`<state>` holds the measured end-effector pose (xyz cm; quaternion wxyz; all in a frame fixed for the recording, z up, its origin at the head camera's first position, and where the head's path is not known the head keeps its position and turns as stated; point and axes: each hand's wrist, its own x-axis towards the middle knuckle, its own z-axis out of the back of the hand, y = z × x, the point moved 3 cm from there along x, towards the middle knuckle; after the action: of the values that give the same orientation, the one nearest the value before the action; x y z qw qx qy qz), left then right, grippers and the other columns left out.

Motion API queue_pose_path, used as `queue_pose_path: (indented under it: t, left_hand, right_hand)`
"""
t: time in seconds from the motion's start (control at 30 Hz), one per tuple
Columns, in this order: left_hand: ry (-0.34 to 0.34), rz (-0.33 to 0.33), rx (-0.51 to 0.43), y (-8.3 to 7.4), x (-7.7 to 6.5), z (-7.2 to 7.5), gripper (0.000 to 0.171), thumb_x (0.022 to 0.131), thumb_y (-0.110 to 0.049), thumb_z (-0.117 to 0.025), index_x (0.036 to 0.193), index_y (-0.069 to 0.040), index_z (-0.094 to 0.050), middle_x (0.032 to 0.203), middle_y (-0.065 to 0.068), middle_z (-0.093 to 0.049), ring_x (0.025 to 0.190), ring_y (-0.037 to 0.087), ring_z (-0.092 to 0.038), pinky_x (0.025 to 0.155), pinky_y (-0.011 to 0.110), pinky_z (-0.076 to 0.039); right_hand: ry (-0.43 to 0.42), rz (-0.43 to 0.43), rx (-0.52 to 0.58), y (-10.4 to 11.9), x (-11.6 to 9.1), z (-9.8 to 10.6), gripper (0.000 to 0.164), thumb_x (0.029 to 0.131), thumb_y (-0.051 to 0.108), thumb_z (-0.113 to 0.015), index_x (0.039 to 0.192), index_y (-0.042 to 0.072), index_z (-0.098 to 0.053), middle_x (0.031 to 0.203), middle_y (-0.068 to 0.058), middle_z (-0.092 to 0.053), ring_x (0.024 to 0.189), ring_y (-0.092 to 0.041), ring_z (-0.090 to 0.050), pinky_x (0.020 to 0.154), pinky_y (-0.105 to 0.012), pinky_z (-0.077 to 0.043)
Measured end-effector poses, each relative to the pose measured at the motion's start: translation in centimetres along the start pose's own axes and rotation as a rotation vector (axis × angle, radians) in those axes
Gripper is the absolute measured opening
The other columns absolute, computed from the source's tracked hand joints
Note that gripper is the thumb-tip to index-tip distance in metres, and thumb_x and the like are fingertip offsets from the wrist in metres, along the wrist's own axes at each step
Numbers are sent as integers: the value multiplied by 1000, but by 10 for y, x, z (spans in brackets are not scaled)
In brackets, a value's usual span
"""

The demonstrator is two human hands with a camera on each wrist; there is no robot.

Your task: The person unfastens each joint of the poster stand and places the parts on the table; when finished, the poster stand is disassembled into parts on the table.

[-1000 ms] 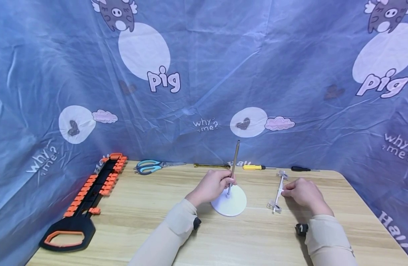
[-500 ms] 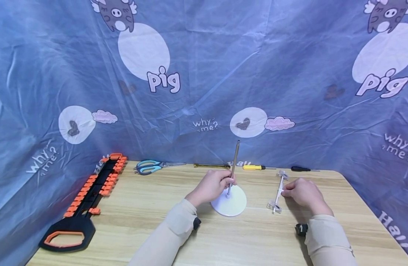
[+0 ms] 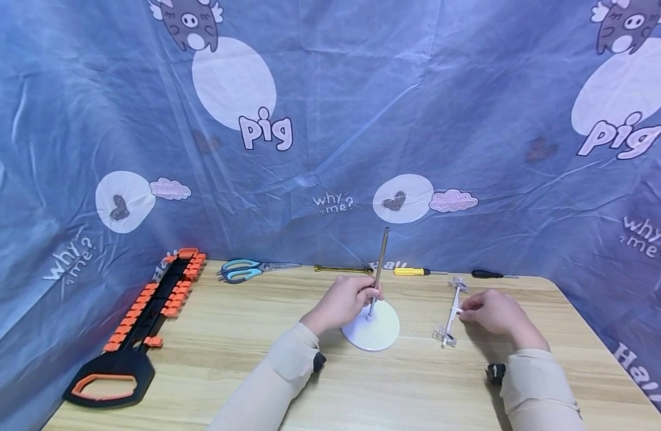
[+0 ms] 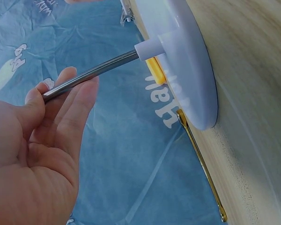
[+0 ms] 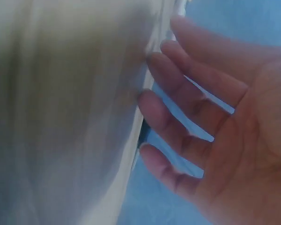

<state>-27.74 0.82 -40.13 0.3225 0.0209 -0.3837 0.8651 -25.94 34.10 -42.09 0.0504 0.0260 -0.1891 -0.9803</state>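
A stand with a white round base (image 3: 370,335) and an upright metal rod (image 3: 383,254) stands mid-table. My left hand (image 3: 343,299) pinches the rod low, just above the base; in the left wrist view thumb and fingertips hold the metal rod (image 4: 103,68). To its right lies a thin white crossbar (image 3: 452,314) with clear plastic pieces at both ends and a short white stub at its middle. My right hand (image 3: 494,314) has thumb and forefinger at that stub, seemingly pinching it. In the right wrist view the other fingers (image 5: 164,117) are loosely bent; the pinch is hardly visible.
Along the back edge lie blue-handled scissors (image 3: 241,271), a brass-coloured wrench (image 3: 341,269), a yellow screwdriver (image 3: 411,271) and a black screwdriver (image 3: 487,273). At left lies a black holder with orange clips (image 3: 158,305). A blue printed cloth (image 3: 330,120) hangs behind the table.
My right hand has drawn slightly to the right, so the white stub on the crossbar now shows. The crossbar has shifted only a little. My left hand and the stand stay put.
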Motion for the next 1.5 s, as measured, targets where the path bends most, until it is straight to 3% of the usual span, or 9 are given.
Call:
queue_pose_path:
  t: [0.23, 0.4, 0.5, 0.63, 0.83, 1.17, 1.3, 1.5]
  left_hand:
    - [-3, -10, 4, 0, 0, 0, 16, 107, -17, -62, 101, -15, -76, 85, -3, -74, 71, -1, -55, 72, 16, -51]
    - [3, -3, 1, -1, 0, 0, 17, 108, -17, -61, 101, -15, -76, 83, -3, -73, 71, 0, -55, 72, 16, -50]
    - [7, 2, 3, -1, 0, 1, 17, 108, -17, -61, 101, -15, -76, 84, -3, -74, 71, 0, -55, 72, 16, -50]
    - [7, 0, 5, 1, 0, 1, 16, 108, -17, -61, 102, -15, -76, 85, -2, -75, 71, 0, -57, 72, 17, -52]
    - [8, -19, 23, 2, 0, 0, 17, 108, -19, -60, 103, -14, -75, 84, -1, -74, 72, 0, -58, 73, 17, -52]
    - [11, -11, 41, 2, 0, 0, 17, 108, -21, -59, 103, -15, -74, 84, 5, -75, 72, 1, -57, 72, 17, -52]
    - [12, -6, 34, 2, 1, 0, 17, 108, -20, -59, 103, -15, -74, 85, 1, -75, 73, 0, -58, 74, 17, -52]
    - [14, -4, 9, 1, 0, -1, 16, 108, -19, -60, 101, -16, -74, 85, -4, -74, 74, 0, -58, 75, 16, -52]
  right_hand:
    - [-37, 15, 31, 7, -4, 14, 40, 103, 34, -68, 126, 1, -74, 111, -23, -77, 103, -49, -71, 88, -65, -54]
    - [-95, 38, 66, 31, -3, 17, 48, 105, 39, -65, 132, 0, -70, 108, -21, -78, 98, -39, -74, 84, -57, -56]
    - [-104, 86, 92, 55, 0, 8, 58, 106, 43, -63, 142, -3, -61, 125, -28, -72, 109, -46, -70, 93, -63, -55]
    - [-74, 176, 86, 94, 4, -14, 75, 105, 52, -63, 156, 0, -47, 152, -34, -52, 134, -58, -53, 107, -74, -43]
    - [-33, 283, -19, 130, 0, -38, 99, 92, 66, -72, 161, 3, -41, 163, -31, -40, 146, -57, -41, 109, -80, -37]
    - [71, 305, -1, 132, 0, -58, 99, 90, 64, -76, 158, 1, -44, 160, -29, -47, 148, -59, -37, 109, -82, -34]
    - [103, 312, 14, 129, 2, -61, 94, 89, 61, -78, 156, 2, -48, 155, -30, -52, 143, -58, -45, 110, -76, -39]
    - [152, 312, -8, 130, 2, -65, 89, 88, 51, -84, 148, -7, -54, 152, -35, -52, 141, -54, -50, 115, -66, -42]
